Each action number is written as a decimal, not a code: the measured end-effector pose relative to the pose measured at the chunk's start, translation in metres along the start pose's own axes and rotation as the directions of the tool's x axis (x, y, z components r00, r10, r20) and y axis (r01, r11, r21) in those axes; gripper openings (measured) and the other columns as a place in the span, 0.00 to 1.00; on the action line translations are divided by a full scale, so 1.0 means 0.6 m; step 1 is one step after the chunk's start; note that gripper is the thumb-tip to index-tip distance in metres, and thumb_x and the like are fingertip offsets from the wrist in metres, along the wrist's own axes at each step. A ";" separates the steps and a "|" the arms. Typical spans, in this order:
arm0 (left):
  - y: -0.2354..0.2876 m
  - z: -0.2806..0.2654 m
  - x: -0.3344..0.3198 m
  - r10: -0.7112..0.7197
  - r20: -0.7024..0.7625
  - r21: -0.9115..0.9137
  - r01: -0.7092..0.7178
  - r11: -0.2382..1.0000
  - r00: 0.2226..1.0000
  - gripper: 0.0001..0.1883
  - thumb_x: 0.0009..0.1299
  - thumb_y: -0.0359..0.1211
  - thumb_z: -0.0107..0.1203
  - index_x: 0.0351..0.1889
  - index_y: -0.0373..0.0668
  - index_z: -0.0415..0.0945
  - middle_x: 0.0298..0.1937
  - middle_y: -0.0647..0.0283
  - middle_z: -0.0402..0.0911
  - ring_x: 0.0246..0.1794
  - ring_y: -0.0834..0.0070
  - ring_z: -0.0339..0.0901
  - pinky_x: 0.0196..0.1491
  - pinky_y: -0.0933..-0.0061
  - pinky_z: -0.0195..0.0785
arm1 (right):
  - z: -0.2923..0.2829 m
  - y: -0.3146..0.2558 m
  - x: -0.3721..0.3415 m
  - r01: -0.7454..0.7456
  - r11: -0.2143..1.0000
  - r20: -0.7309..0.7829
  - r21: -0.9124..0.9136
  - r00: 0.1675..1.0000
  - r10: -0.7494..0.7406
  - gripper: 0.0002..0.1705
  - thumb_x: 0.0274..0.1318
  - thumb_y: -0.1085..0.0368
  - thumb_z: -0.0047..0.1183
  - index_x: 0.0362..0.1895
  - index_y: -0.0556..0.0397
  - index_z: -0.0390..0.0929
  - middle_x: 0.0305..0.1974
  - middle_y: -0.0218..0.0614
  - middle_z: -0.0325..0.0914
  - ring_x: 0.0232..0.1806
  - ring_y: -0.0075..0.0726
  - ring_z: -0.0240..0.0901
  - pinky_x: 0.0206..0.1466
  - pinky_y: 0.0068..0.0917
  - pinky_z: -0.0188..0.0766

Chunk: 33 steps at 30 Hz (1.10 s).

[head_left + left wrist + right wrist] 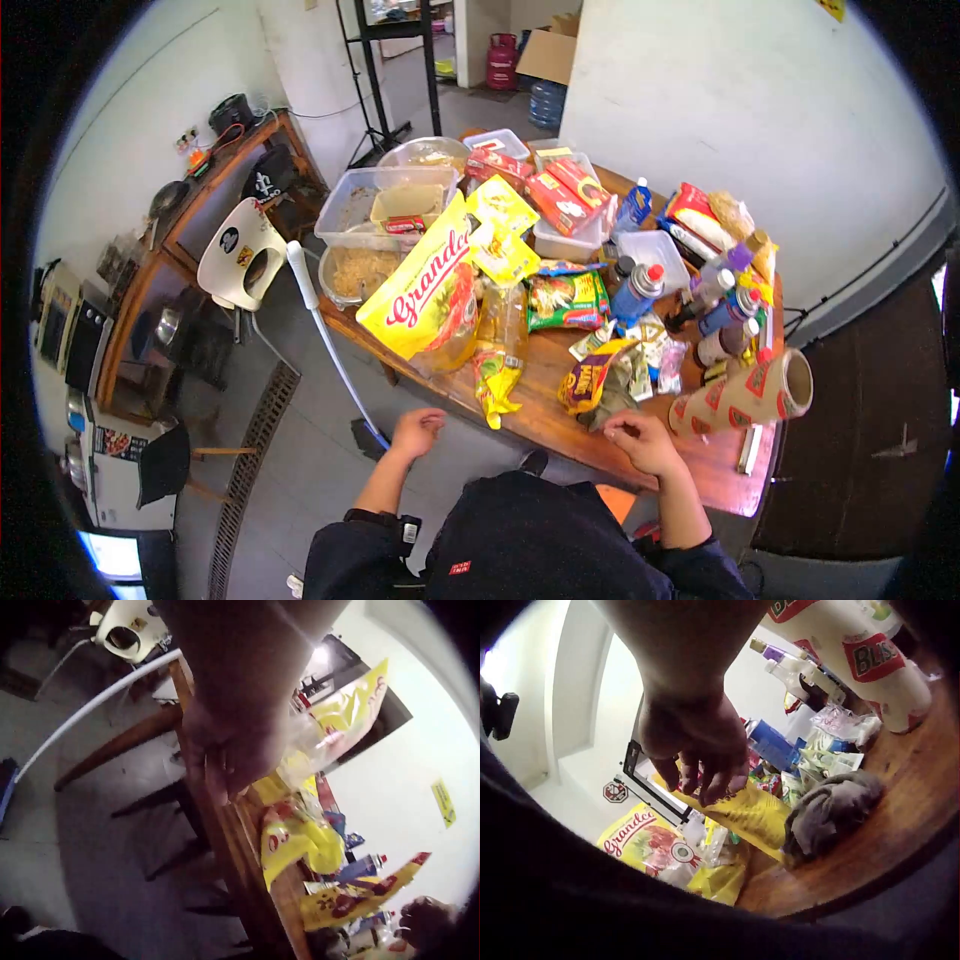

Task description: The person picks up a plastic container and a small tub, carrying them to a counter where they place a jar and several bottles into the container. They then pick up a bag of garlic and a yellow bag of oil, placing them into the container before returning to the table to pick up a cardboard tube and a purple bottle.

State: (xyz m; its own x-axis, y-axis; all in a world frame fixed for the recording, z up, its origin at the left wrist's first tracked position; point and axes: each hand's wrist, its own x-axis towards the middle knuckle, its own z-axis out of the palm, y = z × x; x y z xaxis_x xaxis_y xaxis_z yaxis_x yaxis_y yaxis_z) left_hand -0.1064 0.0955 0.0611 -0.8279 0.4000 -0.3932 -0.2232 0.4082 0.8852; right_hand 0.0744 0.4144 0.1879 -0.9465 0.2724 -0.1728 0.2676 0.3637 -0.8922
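My left hand [418, 432] hovers just off the table's front edge, fingers loosely bent with nothing in them. Nearest to it are a large yellow Grandeco pouch [425, 285], standing upright, and a clear bottle of yellowish liquid [503, 325] with a crumpled yellow packet [495, 385] in front. My right hand [643, 440] hangs over the front right of the table, fingers loosely curled and holding nothing. By it are a yellow and purple packet [590, 378] and a crumpled grey cloth [832, 814]. In the right wrist view its fingers overlap the yellow packet.
A patterned cardboard roll [740, 395] lies at the right, beside bottles and blue spray cans [637, 295]. Plastic tubs [385, 195] and red boxes [570, 195] crowd the back. A white-handled pole [335, 345] leans left of the table, near a white chair [240, 255].
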 end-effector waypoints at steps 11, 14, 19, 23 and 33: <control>0.051 -0.210 0.022 -0.015 -0.594 -0.166 -0.104 0.981 0.804 0.07 0.58 0.31 0.54 0.25 0.36 0.73 0.19 0.66 0.73 0.18 0.84 0.68 0.20 0.84 0.61 | -0.061 -0.041 0.035 0.243 0.964 -0.264 0.110 0.942 -0.207 0.04 0.41 0.75 0.49 0.18 0.60 0.70 0.22 0.34 0.71 0.26 0.27 0.66 0.31 0.21 0.62; 0.090 -0.268 0.048 0.038 -0.667 -0.167 -0.198 0.966 0.744 0.10 0.59 0.35 0.53 0.32 0.37 0.72 0.24 0.63 0.74 0.21 0.81 0.70 0.24 0.83 0.63 | -0.053 -0.053 0.042 0.319 0.945 -0.498 0.068 0.832 -0.245 0.07 0.47 0.73 0.44 0.19 0.59 0.67 0.22 0.34 0.68 0.23 0.24 0.61 0.25 0.18 0.57; 0.212 -0.310 0.088 -0.071 -0.475 -0.484 -0.193 0.853 0.877 0.16 0.61 0.40 0.49 0.40 0.38 0.69 0.30 0.62 0.74 0.27 0.77 0.73 0.27 0.82 0.63 | -0.039 -0.091 0.063 0.465 0.882 -0.763 0.081 0.598 -0.246 0.08 0.51 0.72 0.38 0.21 0.59 0.64 0.22 0.37 0.64 0.22 0.26 0.58 0.26 0.20 0.57; 0.247 -0.308 0.165 -0.043 -0.317 -0.630 -0.177 0.756 0.947 0.19 0.62 0.41 0.48 0.45 0.38 0.64 0.35 0.58 0.73 0.32 0.73 0.74 0.30 0.79 0.64 | -0.004 -0.146 0.087 0.497 0.867 -0.816 0.044 0.518 -0.255 0.08 0.53 0.71 0.38 0.22 0.58 0.64 0.22 0.37 0.63 0.23 0.26 0.57 0.27 0.20 0.56; 0.260 -0.306 0.343 -0.293 0.035 -0.666 0.241 0.706 0.956 0.32 0.59 0.50 0.49 0.50 0.33 0.59 0.44 0.54 0.68 0.40 0.67 0.70 0.39 0.73 0.63 | 0.091 -0.195 0.136 0.391 0.919 -0.823 0.047 0.536 -0.186 0.08 0.53 0.70 0.39 0.23 0.57 0.64 0.22 0.34 0.64 0.23 0.23 0.57 0.28 0.18 0.55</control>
State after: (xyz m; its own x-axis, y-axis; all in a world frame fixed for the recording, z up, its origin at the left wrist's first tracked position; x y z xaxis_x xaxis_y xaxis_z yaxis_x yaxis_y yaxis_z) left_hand -0.4063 0.0906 0.1637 -0.7077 0.2917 -0.6435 -0.6996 -0.1615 0.6961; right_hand -0.0438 0.3454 0.2555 -0.4089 0.8118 0.4168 -0.1330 0.3989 -0.9073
